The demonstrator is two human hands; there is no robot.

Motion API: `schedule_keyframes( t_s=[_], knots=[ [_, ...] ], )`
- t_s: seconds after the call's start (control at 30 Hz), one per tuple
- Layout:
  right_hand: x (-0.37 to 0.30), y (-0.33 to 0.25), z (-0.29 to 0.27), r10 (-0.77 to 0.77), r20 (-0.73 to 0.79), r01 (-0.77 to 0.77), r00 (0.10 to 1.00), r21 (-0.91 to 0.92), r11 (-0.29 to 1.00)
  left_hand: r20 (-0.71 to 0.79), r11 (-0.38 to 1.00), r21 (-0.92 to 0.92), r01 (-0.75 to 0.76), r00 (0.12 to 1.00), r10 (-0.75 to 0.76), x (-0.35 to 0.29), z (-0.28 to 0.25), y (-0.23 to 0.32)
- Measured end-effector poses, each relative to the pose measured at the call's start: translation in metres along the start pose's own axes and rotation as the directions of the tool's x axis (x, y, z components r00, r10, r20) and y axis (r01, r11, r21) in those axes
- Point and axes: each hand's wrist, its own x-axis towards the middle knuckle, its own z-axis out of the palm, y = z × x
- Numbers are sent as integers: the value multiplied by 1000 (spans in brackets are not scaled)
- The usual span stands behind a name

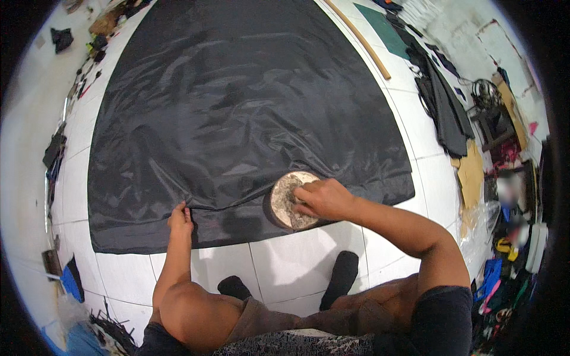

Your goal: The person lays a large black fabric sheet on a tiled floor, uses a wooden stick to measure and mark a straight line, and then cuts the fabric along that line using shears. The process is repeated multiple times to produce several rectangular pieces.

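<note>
A large sheet of black, slightly shiny fabric (219, 113) lies spread over the floor in front of me, with creases running toward my hands. Near its left front edge my left hand (180, 218) pinches a fold of the fabric between thumb and fingers. Right of centre, a round, pale disc-shaped block (285, 204) with a worn, dark-flecked top rests on the fabric close to its near edge. My right hand (323, 200) has its fingers curled on top of this block. What the fingertips grip there is partly hidden.
White floor tiles (279, 267) show around the fabric, and my dark-socked feet (341, 276) stand at its near edge. A wooden stick (362, 41) lies along the far right. Black cloth (442, 107), brown paper (469, 178) and clutter line the right wall; small items lie along the left.
</note>
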Motion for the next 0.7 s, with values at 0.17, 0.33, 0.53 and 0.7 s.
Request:
schedule_keyframes(
  t_s=[0.17,0.33,0.53,0.7],
  knots=[
    [3,-3,-13,214,16,-214,977,2,977,272,987,-114,116,959,-82,2,-11,2],
    [-13,-26,8,153,-67,-142,986,141,980,398,996,39,81,913,-90,-15,-18,-9],
    [-57,-72,25,34,-79,-23,996,137,990,380,973,210,-91,925,5,22,-39,-6],
    [-92,-95,44,133,15,-131,991,310,942,288,988,150,-27,957,-18,20,-31,-10]
  ],
)
